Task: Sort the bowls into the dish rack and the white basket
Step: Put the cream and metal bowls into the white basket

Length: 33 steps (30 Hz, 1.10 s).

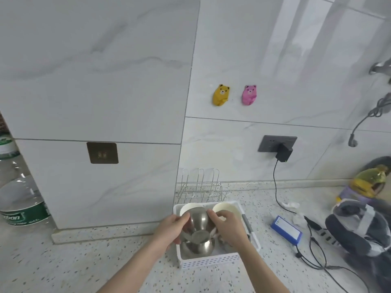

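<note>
Steel shows nearest me: a second steel bowl [197,249] lies upside down in the near end of the white basket [211,262], and just above it I have the steel bowl [197,226] held base toward me, tilted, between both hands. My left hand [170,230] curls round its left flank, my right hand [227,226] round its right, fingers over the rim. I judge this the sorting step for the metal bowls; whether it is going down or coming out I cannot tell. Next I'd need a steady two-sided hold and a clear path. Behind sit two white bowls [226,208] at the basket's far end, then the dish rack [200,188] against the wall, holding no bowls.
</note>
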Available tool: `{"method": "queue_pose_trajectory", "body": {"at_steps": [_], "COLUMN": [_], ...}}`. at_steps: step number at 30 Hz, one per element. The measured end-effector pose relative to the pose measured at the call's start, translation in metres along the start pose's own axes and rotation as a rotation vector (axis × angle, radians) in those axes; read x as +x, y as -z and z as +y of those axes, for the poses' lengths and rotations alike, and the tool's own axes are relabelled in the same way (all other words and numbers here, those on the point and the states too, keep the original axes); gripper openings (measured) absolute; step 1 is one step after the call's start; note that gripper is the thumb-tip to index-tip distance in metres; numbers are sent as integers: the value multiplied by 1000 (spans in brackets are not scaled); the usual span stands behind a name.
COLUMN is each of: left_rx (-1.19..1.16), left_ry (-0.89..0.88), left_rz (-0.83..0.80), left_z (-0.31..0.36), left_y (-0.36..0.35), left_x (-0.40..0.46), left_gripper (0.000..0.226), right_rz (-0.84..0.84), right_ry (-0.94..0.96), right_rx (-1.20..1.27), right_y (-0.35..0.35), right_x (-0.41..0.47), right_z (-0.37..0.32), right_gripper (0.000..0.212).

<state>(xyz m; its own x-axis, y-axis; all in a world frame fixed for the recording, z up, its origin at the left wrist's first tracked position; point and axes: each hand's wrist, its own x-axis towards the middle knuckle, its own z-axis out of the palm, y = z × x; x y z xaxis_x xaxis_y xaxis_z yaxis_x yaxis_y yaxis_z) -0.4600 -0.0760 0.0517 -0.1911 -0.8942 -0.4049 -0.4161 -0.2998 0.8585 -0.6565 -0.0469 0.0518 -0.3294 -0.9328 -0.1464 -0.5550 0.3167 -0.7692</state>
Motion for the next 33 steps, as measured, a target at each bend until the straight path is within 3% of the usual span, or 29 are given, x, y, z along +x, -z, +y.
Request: {"method": "queue_pose_trajectory", "body": {"at_steps": [7, 12, 17, 24, 30, 33], "left_rx": [-17, 104, 191, 219, 336, 336], "left_ry": [20, 16, -52, -167, -243, -231], "left_rz": [-29, -66, -89, -175, -123, -114], "left_z": [3, -7, -27, -46, -54, -54], "left_y": [-10, -11, -12, -12, -13, -15], "left_x": [26, 43, 55, 64, 64, 63], "left_gripper": [36, 36, 12, 8, 29, 39], "right_rz": [-41, -119, -199, -306, -328, -358], "right_ry": [-4, -47, -83, -71, -83, -57], "right_rx": [-105, -112, -67, 8, -41, -102], "right_y": [-7, -14, -15, -9, -7, -9], "right_x": [46, 64, 65, 57, 54, 51], "right_z": [14, 26, 33, 40, 42, 45], "right_gripper": [55, 60, 53, 46, 48, 37]}}
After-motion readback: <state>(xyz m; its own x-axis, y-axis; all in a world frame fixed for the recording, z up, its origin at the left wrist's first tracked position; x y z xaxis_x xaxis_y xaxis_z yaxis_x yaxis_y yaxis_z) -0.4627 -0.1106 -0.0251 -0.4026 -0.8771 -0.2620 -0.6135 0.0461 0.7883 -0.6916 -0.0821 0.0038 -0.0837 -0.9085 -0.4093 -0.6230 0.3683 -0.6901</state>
